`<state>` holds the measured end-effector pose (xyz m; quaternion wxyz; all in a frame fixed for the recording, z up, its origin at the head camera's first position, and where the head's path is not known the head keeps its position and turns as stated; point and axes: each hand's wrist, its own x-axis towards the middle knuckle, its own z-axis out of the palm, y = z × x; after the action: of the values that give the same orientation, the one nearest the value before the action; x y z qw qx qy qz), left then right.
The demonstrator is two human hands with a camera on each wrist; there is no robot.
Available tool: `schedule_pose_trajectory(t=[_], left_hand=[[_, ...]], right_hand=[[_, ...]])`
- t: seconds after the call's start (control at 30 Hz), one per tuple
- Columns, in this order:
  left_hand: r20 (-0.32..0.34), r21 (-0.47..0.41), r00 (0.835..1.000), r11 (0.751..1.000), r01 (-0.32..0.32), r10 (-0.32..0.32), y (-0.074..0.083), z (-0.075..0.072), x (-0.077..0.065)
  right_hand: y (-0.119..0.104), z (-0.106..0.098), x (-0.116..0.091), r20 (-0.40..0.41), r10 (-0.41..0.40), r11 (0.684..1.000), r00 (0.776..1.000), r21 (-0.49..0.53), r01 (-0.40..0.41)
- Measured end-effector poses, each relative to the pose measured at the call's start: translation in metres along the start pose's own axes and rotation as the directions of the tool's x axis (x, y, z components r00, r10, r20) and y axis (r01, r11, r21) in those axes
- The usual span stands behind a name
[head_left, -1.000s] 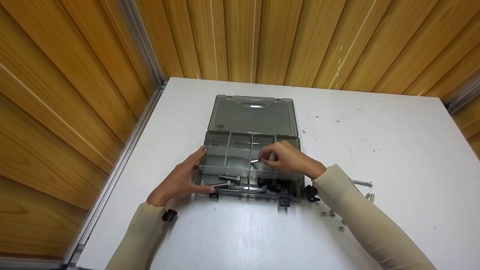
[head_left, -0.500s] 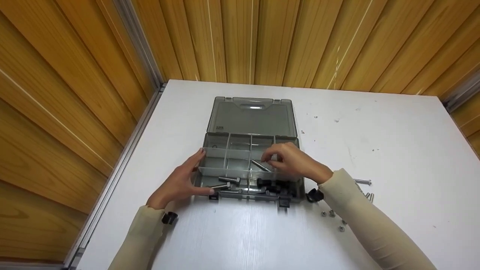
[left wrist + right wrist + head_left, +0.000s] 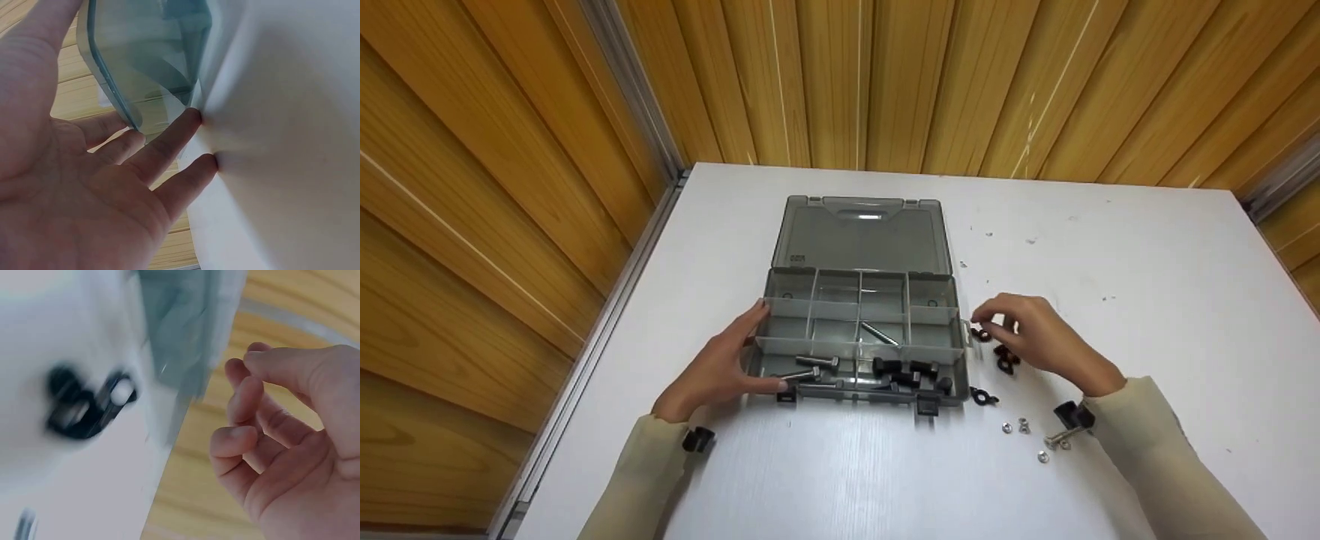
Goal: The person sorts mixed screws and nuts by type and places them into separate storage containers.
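Note:
A grey see-through organizer box (image 3: pixel 784 328) lies with its lid (image 3: pixel 866 236) folded back. At its front-left corner rests my left hand (image 3: pixel 712 379), thumb along the front edge and fingers by the left wall. The left wrist view has this hand (image 3: pixel 107 174) with fingers extended beside the box. My right hand (image 3: pixel 1046 337) hovers right of the box, over small black wing-nut-like pieces (image 3: pixel 1005 361); nothing shows between its loosely curled fingers (image 3: pixel 239 439). A silver bolt (image 3: pixel 880 334) lies slanted in a middle compartment. Silver hex bolts (image 3: pixel 819 361) and black bolts (image 3: pixel 906 378) fill the front compartments.
Silver nuts (image 3: pixel 1024 426) and a silver bolt (image 3: pixel 1065 436) lie on the white table (image 3: pixel 840 480) near my right sleeve. Another black piece (image 3: pixel 982 397) sits by the box's front-right corner. Wood-plank panels (image 3: pixel 907 90) stand behind the table.
My right hand has let go of the silver bolt in a middle compartment and moved right, out of the box. My left hand stays at the corner.

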<state>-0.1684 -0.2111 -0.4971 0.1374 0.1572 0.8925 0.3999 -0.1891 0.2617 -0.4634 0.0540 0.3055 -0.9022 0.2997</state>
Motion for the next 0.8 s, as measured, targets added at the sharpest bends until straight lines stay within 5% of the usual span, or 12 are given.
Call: schedule_pose_trajectory(t=[0.2,0.43,0.8], left_hand=[[-0.003,0.001,1.0,1.0,-0.005,0.005,0.0,-0.001,-0.001],[-0.007,-0.007,1.0,1.0,0.004,-0.004,0.0,0.0,-0.002],[-0.012,-0.008,1.0,1.0,-0.012,0.012,0.0,0.001,0.0]], right_hand=[[0.024,-0.017,-0.041,-0.009,0.115,0.991,0.993,-0.073,-0.116],[0.043,-0.037,-0.08,0.056,0.3,0.949,0.952,-0.123,-0.291],[0.063,-0.044,-0.111,0.069,0.436,0.894,0.897,-0.15,-0.423]])
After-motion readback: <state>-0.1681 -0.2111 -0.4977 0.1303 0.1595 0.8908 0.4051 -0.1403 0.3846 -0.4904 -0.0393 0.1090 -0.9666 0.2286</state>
